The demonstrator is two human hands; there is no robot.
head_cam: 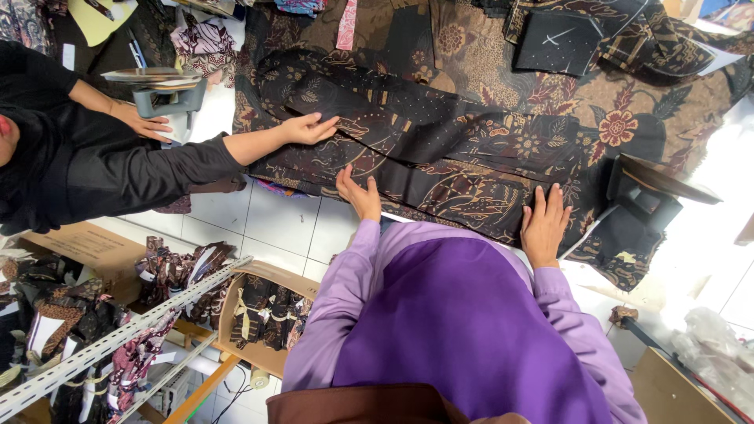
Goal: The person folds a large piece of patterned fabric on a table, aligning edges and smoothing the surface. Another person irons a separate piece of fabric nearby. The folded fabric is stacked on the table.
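Both palms flat on the batik cloth [471, 149] spread over the table: left hand [361, 195], right hand [544, 224], well apart, gripping nothing (co-worker's hand [308, 128] presses opposite). Smoothing stage, I'd say; next needs even outward strokes.

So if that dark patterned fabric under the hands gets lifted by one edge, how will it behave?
Likely floppy: the dark patterned fabric lies in soft folds and drapes over the table edge. Probably light, since the left hand and right hand flatten it with open palms. Pushed, it would probably bunch rather than slide whole.
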